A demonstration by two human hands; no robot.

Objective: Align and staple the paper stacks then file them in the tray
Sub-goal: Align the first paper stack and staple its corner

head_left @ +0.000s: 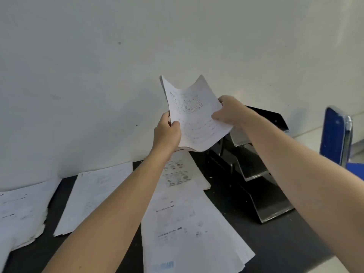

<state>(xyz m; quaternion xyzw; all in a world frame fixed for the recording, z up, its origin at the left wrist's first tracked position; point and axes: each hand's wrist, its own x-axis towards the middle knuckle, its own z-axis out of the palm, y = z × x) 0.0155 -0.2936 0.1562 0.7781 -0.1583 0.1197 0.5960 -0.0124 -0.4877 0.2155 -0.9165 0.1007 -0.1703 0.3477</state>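
Loose paper stacks [189,223] below; left hand [167,133] and right hand [229,112] pinching held paper stack [194,115] by opposite edges. Light, floppy, sagging between grips; best held near corners.

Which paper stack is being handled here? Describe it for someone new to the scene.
Start at the black tiered tray on the table's right side. Just left of its top, the held stack is gripped by left hand and right hand. Unlike the flat stacks, it's airborne and curled.
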